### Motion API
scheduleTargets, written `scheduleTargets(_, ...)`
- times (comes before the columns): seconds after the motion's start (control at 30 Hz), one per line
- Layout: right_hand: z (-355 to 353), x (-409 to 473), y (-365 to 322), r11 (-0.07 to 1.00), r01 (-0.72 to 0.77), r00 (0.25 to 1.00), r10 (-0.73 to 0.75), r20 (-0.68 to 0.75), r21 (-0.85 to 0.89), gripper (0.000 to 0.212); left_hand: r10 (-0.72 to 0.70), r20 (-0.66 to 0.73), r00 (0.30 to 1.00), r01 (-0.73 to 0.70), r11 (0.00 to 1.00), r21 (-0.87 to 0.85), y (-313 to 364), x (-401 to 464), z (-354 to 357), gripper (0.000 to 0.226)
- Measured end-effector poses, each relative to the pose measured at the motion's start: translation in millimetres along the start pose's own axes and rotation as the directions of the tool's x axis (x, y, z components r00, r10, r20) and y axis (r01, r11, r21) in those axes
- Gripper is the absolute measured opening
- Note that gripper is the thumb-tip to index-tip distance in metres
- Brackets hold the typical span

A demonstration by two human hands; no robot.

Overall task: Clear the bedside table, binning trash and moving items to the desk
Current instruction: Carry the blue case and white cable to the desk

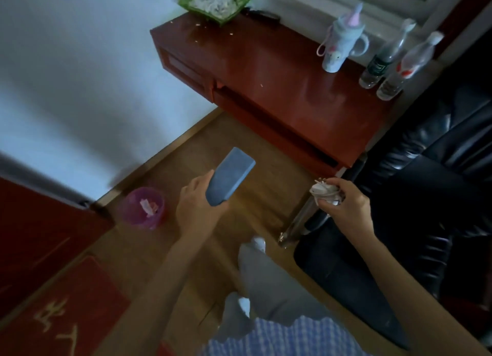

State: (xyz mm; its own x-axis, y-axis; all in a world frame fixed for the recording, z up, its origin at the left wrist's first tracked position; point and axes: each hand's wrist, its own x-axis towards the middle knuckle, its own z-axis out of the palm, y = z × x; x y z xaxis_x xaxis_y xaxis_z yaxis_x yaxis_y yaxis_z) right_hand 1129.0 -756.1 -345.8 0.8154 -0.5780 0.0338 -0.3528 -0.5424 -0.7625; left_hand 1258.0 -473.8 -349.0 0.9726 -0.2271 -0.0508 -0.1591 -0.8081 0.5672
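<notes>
A blue case [229,178] juts up and away from the left hand [198,206], whose grip clasps its near end. The right hand [347,205] clutches a white charger bundle [323,191], near the red bench [279,70] beyond.

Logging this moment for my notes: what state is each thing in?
left hand: grips blue case
right hand: grips bundled white charger
pink bin: open, trash inside
green dish: filled
two bottles: upright, capped
cup: upright, lidded

Red desk [266,70], green tray [217,1], cup [338,45], bottles [383,59]
</notes>
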Motion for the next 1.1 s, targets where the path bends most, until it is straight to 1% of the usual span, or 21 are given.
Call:
scheduleTargets(0.07, 3, 23, 0, 1.0, -0.026, 1.0, 0.026, -0.011, -0.013, 0.04, 0.01, 0.053, 0.999, -0.01, 1.0, 0.002, 5, 32, 8, 0.066)
scheduleTargets(0.13, 9, 50, -1, 0.999, -0.043, 0.998, 0.042, -0.036, -0.008, 0.041, 0.047, 0.019, 0.999, -0.046, 0.998, -0.049, 12, 57, 15, 0.073)
scheduleTargets(0.2, 16, 80, 0, 0.999, -0.054, 0.996, 0.053, -0.07, -0.002, 0.041, 0.083, 0.01, 0.997, -0.082, 0.995, -0.054, 23, 86, 20, 0.075)
scheduleTargets(0.3, 24, 127, -2, 0.997, -0.077, 0.991, 0.078, -0.108, 0.021, 0.042, 0.086, 0.089, 0.992, -0.086, 0.996, -0.008, 43, 141, 31, 0.076)
scheduleTargets(0.37, 26, 157, -4, 0.995, -0.093, 0.988, 0.096, -0.124, 0.03, 0.042, 0.08, 0.113, 0.99, -0.081, 0.997, 0.001, 57, 176, 34, 0.075)
scheduleTargets(0.53, 27, 220, -9, 0.99, -0.136, 0.977, 0.141, -0.158, 0.039, 0.045, 0.157, 0.091, 0.983, -0.155, 0.987, -0.034, 87, 236, 41, 0.076)
scheduleTargets(0.63, 25, 247, -12, 0.984, -0.165, 0.972, 0.173, -0.16, 0.061, 0.043, 0.153, 0.128, 0.98, -0.155, 0.988, 0.004, 96, 269, 50, 0.076)
scheduleTargets(0.73, 26, 271, -9, 0.978, -0.188, 0.963, 0.202, -0.177, 0.094, 0.043, 0.19, 0.142, 0.972, -0.186, 0.982, -0.04, 103, 299, 57, 0.077)
scheduleTargets(0.87, 33, 298, -5, 0.969, -0.23, 0.953, 0.243, -0.181, 0.094, 0.046, 0.25, 0.13, 0.96, -0.243, 0.968, -0.066, 112, 335, 61, 0.076)
scheduleTargets(1.0, 42, 326, -7, 0.953, -0.276, 0.925, 0.298, -0.235, 0.122, 0.044, 0.291, 0.189, 0.938, -0.284, 0.957, -0.064, 124, 382, 69, 0.076)
scheduleTargets(1.1, 51, 352, -10, 0.938, -0.323, 0.894, 0.347, -0.282, 0.129, 0.043, 0.355, 0.249, 0.901, -0.35, 0.934, -0.064, 134, 425, 80, 0.077)
